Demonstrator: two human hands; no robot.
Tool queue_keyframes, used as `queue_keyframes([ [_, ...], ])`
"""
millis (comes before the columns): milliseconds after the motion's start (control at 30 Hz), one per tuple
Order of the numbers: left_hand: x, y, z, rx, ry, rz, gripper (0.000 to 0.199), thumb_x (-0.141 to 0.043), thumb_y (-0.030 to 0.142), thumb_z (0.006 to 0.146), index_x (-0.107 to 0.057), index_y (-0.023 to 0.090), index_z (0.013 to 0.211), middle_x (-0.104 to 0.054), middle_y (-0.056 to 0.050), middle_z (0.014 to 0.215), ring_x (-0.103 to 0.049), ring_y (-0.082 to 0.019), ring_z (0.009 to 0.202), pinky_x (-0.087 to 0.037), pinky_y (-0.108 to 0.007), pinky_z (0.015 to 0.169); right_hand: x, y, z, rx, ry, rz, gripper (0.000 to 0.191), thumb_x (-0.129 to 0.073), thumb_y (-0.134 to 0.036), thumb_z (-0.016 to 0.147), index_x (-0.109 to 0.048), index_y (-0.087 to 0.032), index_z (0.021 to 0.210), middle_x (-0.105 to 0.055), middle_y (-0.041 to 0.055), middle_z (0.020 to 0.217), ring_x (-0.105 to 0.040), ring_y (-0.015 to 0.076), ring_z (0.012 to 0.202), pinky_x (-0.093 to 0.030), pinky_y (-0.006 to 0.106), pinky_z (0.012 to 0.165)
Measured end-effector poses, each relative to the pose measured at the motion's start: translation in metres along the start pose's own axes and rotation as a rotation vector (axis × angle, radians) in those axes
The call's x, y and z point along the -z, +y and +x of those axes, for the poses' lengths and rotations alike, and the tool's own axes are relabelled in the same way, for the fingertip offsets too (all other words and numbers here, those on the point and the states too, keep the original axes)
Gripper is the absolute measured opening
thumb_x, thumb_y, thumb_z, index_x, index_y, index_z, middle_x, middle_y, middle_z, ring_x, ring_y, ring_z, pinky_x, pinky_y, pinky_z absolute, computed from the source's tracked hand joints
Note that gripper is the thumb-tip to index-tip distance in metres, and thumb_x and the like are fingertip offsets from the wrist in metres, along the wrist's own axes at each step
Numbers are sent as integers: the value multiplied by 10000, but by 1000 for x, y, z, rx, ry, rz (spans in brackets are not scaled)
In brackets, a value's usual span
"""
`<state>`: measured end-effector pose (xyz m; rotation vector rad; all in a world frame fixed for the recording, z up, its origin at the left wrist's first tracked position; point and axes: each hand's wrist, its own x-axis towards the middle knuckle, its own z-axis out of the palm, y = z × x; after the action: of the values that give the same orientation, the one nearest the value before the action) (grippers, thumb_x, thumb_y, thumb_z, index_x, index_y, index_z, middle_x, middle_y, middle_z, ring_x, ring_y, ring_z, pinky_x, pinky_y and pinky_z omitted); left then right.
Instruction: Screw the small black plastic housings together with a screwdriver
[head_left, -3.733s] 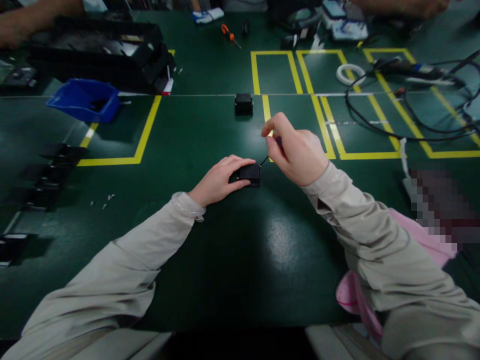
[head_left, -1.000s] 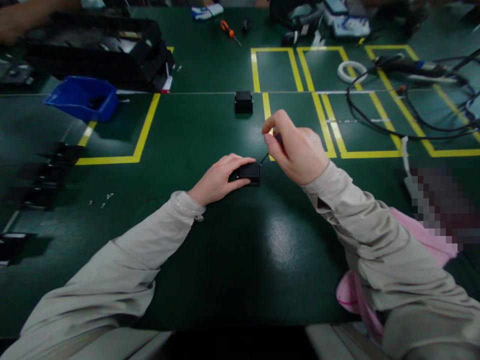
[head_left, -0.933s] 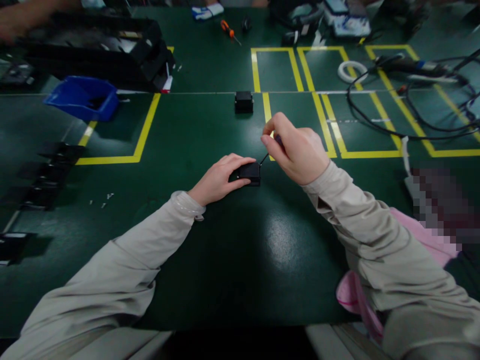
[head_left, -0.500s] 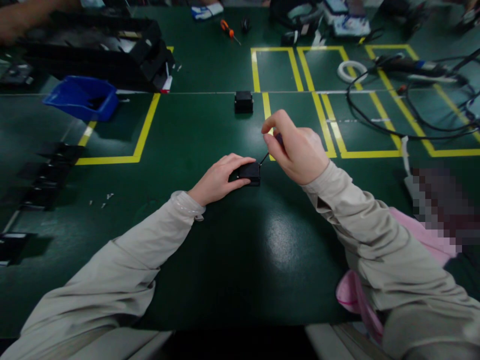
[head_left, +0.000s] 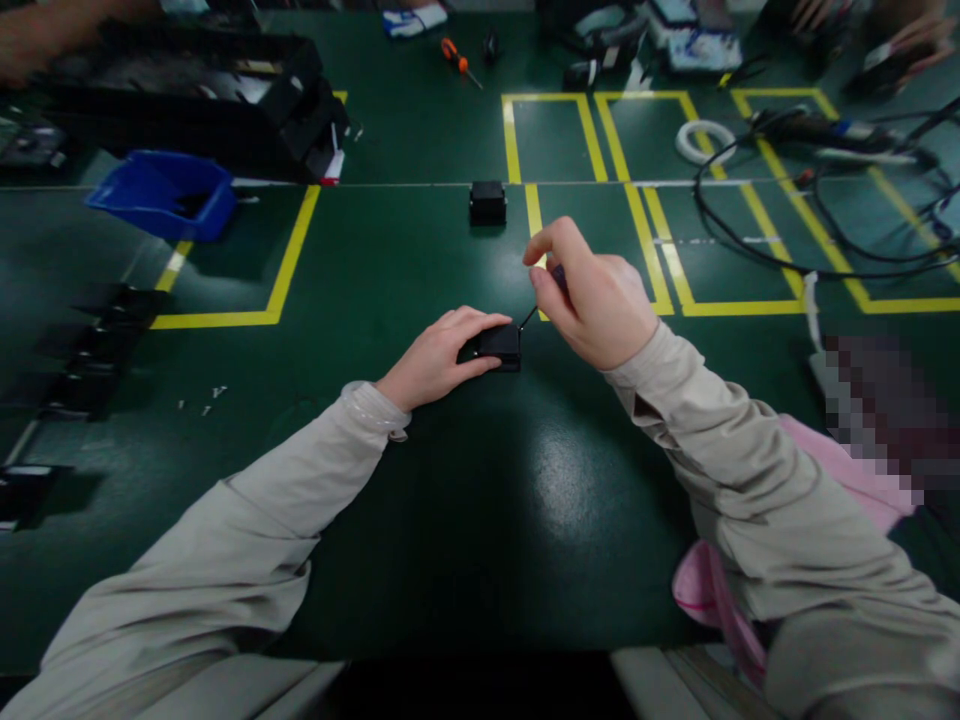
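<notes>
Left of the small black box (head_left: 500, 342), the left hand (head_left: 433, 362) pinches it against the counter (head_left: 450, 520), thumb and fingers on opposite sides. Just right of that box, the right hand (head_left: 600, 305) has its grip closed around a thin screwdriver (head_left: 531, 316), tilted, tip at the box's corner.

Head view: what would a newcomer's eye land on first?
Probably the two hands at the centre: the left hand holds a small black block on the dark green table, while the right hand angles a thin tool to the block's right end. Next, the bright yellow tape outlining boxes across the table, and the blue bin at upper left.
</notes>
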<state>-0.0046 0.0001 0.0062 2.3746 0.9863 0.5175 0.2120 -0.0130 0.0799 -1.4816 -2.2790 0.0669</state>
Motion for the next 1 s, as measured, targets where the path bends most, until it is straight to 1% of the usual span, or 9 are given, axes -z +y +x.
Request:
queue_keyframes([
  [167, 0, -1, 0, -14, 13, 5, 471, -610, 350, 936, -531, 207, 1378, -593, -84, 1245, -559, -227, 1176, -432, -373, 1051, 0, 0, 1, 7, -18, -17, 398, -274, -447, 996, -561, -189, 1090, -638, 16, 737, -613, 158, 651, -424, 279, 664],
  [400, 0, 0, 0, -9, 0, 8, 470, -603, 349, 937, -524, 219, 1383, -592, -85, 1252, -556, -231, 1179, -432, -382, 1050, 1, -2, 0, -2, -29, 19, 369, -278, -351, 990, -542, -169, 1173, -676, 43, 814, -640, 172, 696, -438, 301, 702],
  [633, -1, -2, 0, -31, 13, 16, 482, -615, 341, 938, -525, 200, 1390, -591, -84, 1250, -559, -222, 1175, -431, -360, 1045, 0, -1, 0, 6, -36, 6, 395, -278, -420, 998, -556, -171, 1126, -665, 45, 813, -645, 175, 714, -436, 297, 694],
  [867, 0, -1, 0, -27, 12, 25, 474, -608, 333, 941, -519, 209, 1391, -592, -80, 1241, -559, -220, 1168, -434, -363, 1037, -1, -1, 0, 0, -21, 13, 353, -293, -325, 978, -550, -163, 1157, -672, 49, 827, -643, 177, 702, -436, 307, 699],
  [1000, 0, 0, 0, -25, 10, 21, 473, -609, 336, 940, -522, 210, 1388, -593, -80, 1233, -561, -222, 1162, -435, -366, 1033, -1, 0, 0, 13, -19, 12, 360, -293, -375, 990, -552, -171, 1133, -661, 38, 807, -628, 165, 682, -427, 293, 679],
])
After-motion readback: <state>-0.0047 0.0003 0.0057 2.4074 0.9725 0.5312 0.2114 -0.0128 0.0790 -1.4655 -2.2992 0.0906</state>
